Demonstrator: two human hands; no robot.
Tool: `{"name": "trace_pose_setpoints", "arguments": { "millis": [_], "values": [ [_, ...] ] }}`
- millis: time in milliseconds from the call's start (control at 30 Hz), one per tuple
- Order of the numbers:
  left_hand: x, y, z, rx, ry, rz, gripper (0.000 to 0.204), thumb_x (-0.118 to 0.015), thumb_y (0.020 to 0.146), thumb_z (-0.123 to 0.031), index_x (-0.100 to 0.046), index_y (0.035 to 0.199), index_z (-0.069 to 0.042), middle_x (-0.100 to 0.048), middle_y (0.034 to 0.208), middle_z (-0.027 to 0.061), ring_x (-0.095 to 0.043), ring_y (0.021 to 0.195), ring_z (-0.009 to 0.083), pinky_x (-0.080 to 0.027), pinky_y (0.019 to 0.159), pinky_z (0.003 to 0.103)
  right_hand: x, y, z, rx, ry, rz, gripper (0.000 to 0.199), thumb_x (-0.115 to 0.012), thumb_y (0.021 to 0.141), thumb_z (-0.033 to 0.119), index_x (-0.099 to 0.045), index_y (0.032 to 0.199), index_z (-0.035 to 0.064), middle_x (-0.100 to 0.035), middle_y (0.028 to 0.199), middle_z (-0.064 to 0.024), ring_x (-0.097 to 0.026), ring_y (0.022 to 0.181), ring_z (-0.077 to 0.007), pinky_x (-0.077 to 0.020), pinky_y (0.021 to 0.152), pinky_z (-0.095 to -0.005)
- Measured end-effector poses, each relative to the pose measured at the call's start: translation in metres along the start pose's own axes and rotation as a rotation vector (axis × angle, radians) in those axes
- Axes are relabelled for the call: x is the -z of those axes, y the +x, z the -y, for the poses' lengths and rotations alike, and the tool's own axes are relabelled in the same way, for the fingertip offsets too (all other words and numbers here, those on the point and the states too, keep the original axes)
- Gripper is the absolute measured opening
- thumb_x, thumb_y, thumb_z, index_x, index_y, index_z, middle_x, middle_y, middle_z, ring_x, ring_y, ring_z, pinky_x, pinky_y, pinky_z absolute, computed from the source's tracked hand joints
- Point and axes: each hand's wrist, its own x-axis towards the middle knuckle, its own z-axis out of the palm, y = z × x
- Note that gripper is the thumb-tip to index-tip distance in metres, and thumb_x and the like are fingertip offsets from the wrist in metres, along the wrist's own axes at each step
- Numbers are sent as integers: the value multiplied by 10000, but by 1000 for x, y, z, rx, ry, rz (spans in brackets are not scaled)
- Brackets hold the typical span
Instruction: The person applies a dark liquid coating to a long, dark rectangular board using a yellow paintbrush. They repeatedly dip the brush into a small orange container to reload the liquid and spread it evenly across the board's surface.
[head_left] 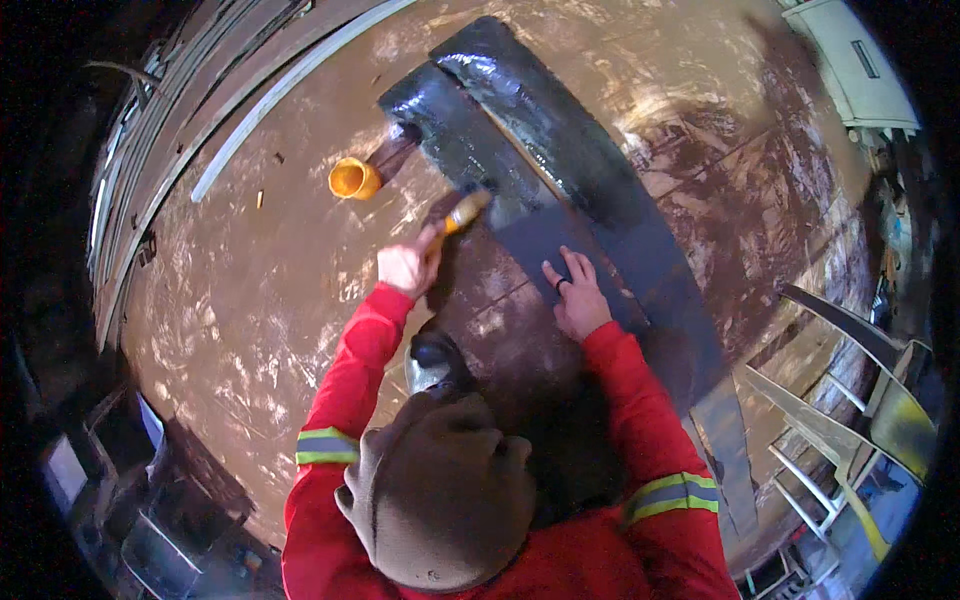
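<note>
My left hand point(408, 266) is closed round the handle of a paintbrush point(466, 211), whose tip is at the left edge of a dark strip point(455, 135). Beside that strip runs a second, longer dark strip point(590, 150), with a narrow gap between them. The far parts of both look wet and glossy; the nearer parts are matt grey. My right hand point(582, 300) rests on the matt part of the left strip, fingers spread, with a dark ring on one. Beyond my left hand stands an orange cup point(355, 178); what it contains is hard to make out.
Long boards and metal lengths point(290, 85) lie along the far left. A pale case point(850, 65) stands at the far right, and a metal frame with legs point(850, 410) at the near right. Dark clutter point(165, 540) fills the near left.
</note>
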Motion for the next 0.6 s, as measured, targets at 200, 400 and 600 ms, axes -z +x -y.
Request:
{"name": "trace_pose_setpoints", "arguments": {
  "millis": [200, 400, 600],
  "values": [
    [-11, -27, -24, -101, -97, -302, 378, -641, 824, -209, -584, 1198, -201, -621, 617, 131, -607, 498, 346, -494, 481, 458, 2, -1, 10, -54, 39, 70, 715, -639, 652, 57, -514, 1352, 132, -286, 1500, -170, -287, 1349, -408, -350, 1090, -438],
    [-9, -32, -28, 173, -139, -94, 336, -652, 834, -222, -590, 1162, -188, -612, 609, 149, -625, 541, 349, -515, 511, 457, -5, -2, 3, -13, 58, 11, 670, -602, 683, -10, -543, 1330, 154, -292, 1496, -175, -279, 1353, -429, -354, 1083, -463],
    [-13, -11, -10, 209, -73, -69, 279, -619, 860, -210, -560, 1131, -180, -607, 616, 152, -610, 545, 382, -492, 494, 474, 1, -1, 4, -5, -9, 0, 723, -617, 649, 43, -515, 1356, 159, -320, 1488, -176, -294, 1347, -410, -389, 1059, -448]
  ]
}}
